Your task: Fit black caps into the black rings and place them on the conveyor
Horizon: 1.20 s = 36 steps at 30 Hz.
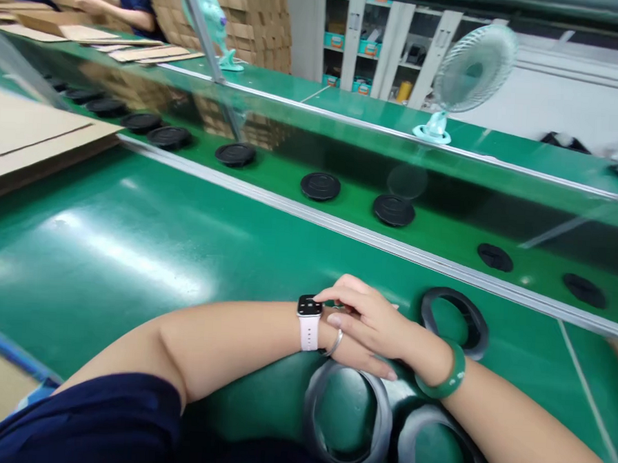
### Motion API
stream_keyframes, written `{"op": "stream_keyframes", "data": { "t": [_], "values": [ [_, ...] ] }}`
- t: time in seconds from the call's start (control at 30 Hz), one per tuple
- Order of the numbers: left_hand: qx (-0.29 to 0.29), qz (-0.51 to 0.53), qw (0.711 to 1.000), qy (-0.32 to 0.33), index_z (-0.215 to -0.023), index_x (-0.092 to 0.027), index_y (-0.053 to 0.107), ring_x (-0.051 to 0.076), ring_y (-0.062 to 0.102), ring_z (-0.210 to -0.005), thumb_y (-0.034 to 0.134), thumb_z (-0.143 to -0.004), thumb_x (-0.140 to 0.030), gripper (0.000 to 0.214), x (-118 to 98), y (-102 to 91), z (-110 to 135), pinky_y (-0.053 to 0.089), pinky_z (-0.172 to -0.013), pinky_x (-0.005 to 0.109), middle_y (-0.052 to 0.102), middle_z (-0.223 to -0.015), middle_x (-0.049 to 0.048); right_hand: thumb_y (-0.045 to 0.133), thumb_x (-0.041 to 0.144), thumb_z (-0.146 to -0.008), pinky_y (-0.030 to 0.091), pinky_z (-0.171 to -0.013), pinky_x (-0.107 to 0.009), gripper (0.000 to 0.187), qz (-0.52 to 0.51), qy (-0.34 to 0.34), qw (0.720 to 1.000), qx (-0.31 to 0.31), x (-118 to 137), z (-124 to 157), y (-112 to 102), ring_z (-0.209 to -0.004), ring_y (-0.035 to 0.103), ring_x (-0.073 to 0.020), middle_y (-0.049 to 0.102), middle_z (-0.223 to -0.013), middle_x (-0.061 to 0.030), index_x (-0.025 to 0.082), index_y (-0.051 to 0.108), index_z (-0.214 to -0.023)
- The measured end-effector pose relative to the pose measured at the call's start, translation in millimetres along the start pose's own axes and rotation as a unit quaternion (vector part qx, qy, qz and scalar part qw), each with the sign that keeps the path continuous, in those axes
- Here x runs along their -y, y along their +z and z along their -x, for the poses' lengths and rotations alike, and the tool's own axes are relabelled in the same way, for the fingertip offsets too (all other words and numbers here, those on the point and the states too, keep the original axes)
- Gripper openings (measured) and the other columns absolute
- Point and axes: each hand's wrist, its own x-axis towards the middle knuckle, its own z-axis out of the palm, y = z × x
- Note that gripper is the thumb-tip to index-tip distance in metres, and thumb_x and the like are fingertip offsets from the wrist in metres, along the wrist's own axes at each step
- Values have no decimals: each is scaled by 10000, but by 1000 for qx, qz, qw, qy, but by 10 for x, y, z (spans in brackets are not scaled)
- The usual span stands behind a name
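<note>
Hand (369, 317) at square watch (309, 306), smooth rings (383, 418)

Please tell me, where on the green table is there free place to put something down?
The broadest bare patch of the green table lies between the stacked cardboard, the metal rail and the left arm. A narrower one lies between the right hand and the rail. It is crowded beside the left hand and right forearm, where three dark rings lie.

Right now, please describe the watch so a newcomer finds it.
Over the green table, the right hand crosses the left hand. The watch sits on the left wrist. Unlike the silver bracelet beside it, it has a black screen and pale strap.
</note>
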Motion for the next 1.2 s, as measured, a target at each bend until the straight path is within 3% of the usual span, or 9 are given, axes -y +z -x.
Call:
{"op": "stream_keyframes", "data": {
  "t": [0.07,0.13,0.37,0.57,0.73,0.97,1.2],
  "values": [
    [-3,2,1000,9,-1545,-251,338,307,373,-1436,573,-900,-566,755,-10,8,28,307,-1191,380,379,-1596,33,554,383,-1027,487,-862,-323,335,14,-11,1000,0,24,-9,6,-971,562,-190,573,-1086,-71,198,605,-1302],
    [-18,-13,1000,6,-1535,-274,359,316,374,-1428,568,-891,-589,746,-16,-25,37,296,-1196,397,449,-1554,15,595,373,-1012,482,-907,-302,341,38,-23,999,6,34,-36,-3,-1022,559,-183,586,-1121,-58,187,593,-1298],
    [-63,-112,991,32,-1510,-337,386,295,375,-1431,637,-858,-502,717,-59,-233,-15,304,-1187,352,506,-1508,-39,563,404,-1026,453,-889,-238,383,78,-7,996,52,-18,-156,-90,-1032,547,-152,596,-1084,-35,141,553,-1304],
    [-92,-162,982,35,-1498,-333,404,296,390,-1419,601,-874,-550,689,-52,-195,7,325,-1168,340,507,-1508,-38,563,466,-1016,430,-738,-222,403,80,-8,996,27,-54,-134,-41,-902,554,-138,524,-921,12,161,573,-1279],
    [-97,-180,978,40,-1489,-319,427,305,396,-1410,616,-857,-577,708,-33,-163,9,320,-1170,350,484,-1528,-18,589,484,-998,421,-720,-225,402,89,-3,996,-9,-82,-110,-1,-856,539,-127,517,-929,17,173,572,-1253],
    [-106,-180,977,53,-1500,-318,413,302,398,-1411,629,-850,-574,732,-10,-129,1,312,-1181,351,450,-1553,-8,558,496,-1014,422,-744,-240,393,80,13,997,5,-78,-88,-2,-915,542,-147,545,-944,1,201,552,-1273],
    [-60,-115,991,31,-1490,-355,427,312,370,-1432,635,-873,-459,659,-83,-232,-5,311,-1180,370,541,-1480,-31,602,504,-987,426,-753,-242,441,87,38,995,15,-87,-115,-2,-872,539,-140,549,-952,-1,193,544,-1294]
  ]
}}
